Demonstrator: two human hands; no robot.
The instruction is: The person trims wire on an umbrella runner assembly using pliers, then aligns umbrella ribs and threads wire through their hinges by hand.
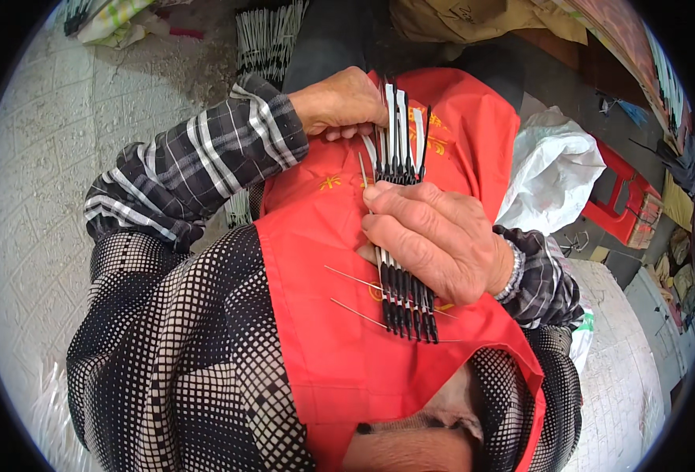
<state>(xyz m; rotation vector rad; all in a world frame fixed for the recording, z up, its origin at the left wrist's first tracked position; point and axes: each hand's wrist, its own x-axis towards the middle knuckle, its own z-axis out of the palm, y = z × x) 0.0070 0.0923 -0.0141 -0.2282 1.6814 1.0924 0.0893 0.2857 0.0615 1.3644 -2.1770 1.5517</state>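
Note:
A bundle of slim black-and-white strips (pixel 401 134) lies lengthwise over the red apron on my lap. My right hand (pixel 446 240) wraps across its middle, thumb and fingers closed around it. The black lower ends (pixel 410 311) stick out below that hand, and thin wires (pixel 355 311) poke out sideways there. Another thin pale piece (pixel 364 169) stands by my right fingertips. At the bundle's far left edge, my left hand (pixel 343 102) is closed, with its fingertips bent in beside the strips. What those fingers pinch is hidden.
The red apron (pixel 308 330) with yellow print covers my lap. More bundled strips (pixel 269 35) lie on the floor at the far left. To the right are a white plastic sack (pixel 552 169), a red plastic stool (pixel 623 193) and a pale board-like surface (pixel 619 346). Brown paper (pixel 481 20) lies ahead.

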